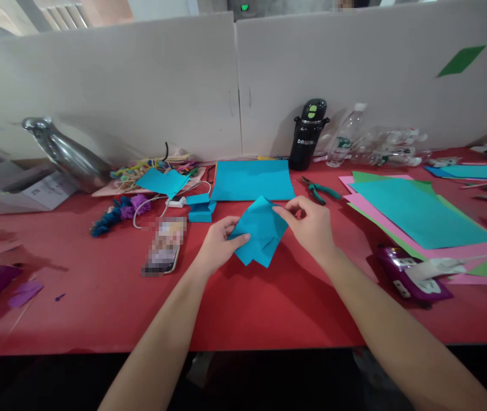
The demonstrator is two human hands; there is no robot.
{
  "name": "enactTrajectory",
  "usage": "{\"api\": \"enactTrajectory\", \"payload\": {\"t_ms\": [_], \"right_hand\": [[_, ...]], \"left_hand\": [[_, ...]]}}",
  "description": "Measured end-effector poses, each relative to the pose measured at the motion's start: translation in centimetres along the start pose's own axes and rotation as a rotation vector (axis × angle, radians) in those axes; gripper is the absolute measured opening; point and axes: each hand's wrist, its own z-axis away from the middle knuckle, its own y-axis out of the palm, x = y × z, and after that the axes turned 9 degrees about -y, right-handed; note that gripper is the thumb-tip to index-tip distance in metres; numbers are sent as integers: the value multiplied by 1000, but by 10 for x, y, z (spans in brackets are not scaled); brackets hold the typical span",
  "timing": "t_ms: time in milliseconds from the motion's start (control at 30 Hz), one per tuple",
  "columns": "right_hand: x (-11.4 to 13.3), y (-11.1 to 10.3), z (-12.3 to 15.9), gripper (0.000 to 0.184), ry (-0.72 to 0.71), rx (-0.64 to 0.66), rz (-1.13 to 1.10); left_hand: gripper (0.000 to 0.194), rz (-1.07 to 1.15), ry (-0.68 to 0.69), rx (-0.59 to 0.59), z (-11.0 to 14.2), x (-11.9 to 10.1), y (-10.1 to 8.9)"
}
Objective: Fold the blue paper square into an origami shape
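Note:
A folded sheet of blue paper (257,231) is held up over the red table between my two hands, its creases and pointed flaps showing. My left hand (221,242) grips its left edge, thumb on the front. At the upper right edge, my right hand (309,222) pinches the paper between thumb and fingers. Behind it lies a flat stack of blue sheets (252,180). A small folded blue paper piece (201,208) stands left of that stack.
A phone (165,245) lies to the left. Pliers (321,190), a black bottle (307,137) and a plastic bottle (344,137) are behind on the right. Coloured sheets (418,211) and a purple power strip (414,277) lie right. A metal jug (65,154) leans at back left.

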Motion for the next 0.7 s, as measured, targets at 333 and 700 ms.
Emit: {"api": "enactTrajectory", "payload": {"t_ms": [333,700], "right_hand": [[-4,4,2,20,47,177,-247],[13,8,7,16,-108,323,-372]], "left_hand": [[33,-81,94,-135,-5,4,-1],[59,-25,34,-235,-5,6,0]]}}
